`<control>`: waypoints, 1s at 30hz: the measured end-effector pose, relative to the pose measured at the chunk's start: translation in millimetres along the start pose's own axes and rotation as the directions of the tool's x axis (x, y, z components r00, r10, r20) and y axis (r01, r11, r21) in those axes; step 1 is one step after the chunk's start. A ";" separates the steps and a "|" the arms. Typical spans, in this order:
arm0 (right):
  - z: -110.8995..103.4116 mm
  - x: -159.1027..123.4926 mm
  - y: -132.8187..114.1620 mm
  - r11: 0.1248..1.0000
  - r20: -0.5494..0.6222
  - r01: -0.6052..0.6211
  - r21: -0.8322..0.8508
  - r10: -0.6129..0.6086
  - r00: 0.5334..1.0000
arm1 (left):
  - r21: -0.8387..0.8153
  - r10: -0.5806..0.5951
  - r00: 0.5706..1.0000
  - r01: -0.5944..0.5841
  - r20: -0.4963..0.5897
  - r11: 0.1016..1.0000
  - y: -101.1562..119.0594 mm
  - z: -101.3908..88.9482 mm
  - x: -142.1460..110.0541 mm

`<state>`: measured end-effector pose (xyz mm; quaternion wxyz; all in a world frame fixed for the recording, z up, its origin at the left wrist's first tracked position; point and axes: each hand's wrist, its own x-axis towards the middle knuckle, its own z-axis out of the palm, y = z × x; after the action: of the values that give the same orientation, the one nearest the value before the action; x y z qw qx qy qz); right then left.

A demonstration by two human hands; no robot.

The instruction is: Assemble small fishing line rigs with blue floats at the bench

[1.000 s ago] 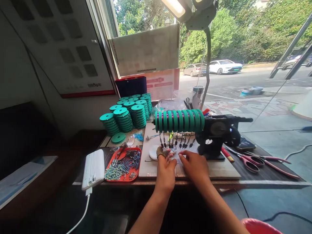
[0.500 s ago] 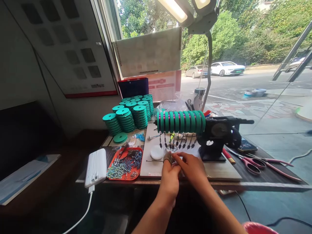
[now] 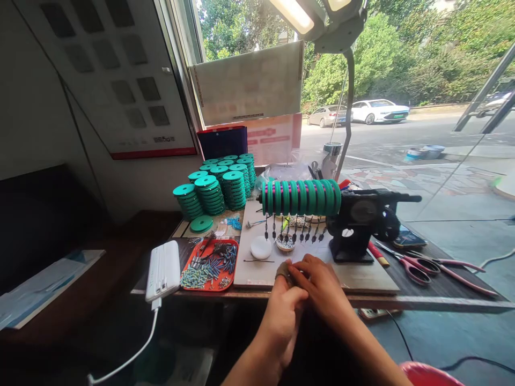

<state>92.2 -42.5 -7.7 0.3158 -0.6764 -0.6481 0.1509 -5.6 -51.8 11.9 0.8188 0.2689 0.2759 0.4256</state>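
My left hand [image 3: 286, 303] and my right hand [image 3: 319, 277] meet over the front edge of the light board. Their fingers are curled and pinched together, closed on something too small to make out. A greyish wrap [image 3: 282, 269] covers one of my left fingertips. Just beyond the fingers stands a small dish of beads [image 3: 285, 244], with a round white lid [image 3: 261, 247] to its left. Above hangs a row of dark threaded weights [image 3: 294, 236] from green spools [image 3: 300, 197], which are mounted on a black winding device [image 3: 354, 225].
An orange tray [image 3: 231, 242] of screw-like pieces lies left, beside a white power bank [image 3: 163, 271]. Stacked green spools [image 3: 207, 195] stand behind. Scissors [image 3: 416, 273] and pink-handled pliers [image 3: 462, 273] lie right. A lamp [image 3: 338, 32] arches overhead. A thin rod [image 3: 258, 261] rests on the board.
Both hands have drawn back from the bead dish toward the board's front edge, still together. The dish is now fully uncovered. The view has shifted slightly.
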 end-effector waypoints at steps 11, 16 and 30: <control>-9.0 -56.9 15.5 0.904 -0.069 -0.020 0.428 0.055 0.996 | 0.465 0.139 0.985 -0.079 -0.097 0.882 -6.3 -47.0 -39.0; 1.0 -91.4 24.6 0.745 0.115 -0.195 0.638 0.158 0.981 | 0.847 0.621 0.746 -0.473 0.239 0.242 9.5 -39.5 -49.9; 38.8 -109.9 42.0 0.195 0.345 -0.402 0.895 0.269 0.899 | 0.786 -0.082 0.784 -0.618 0.616 -0.001 -6.9 -10.2 -29.5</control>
<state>88.7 -138.7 -85.7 0.5776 -0.4658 -0.2805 0.6089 -23.1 -78.0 6.7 0.3411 0.8977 0.2037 0.1905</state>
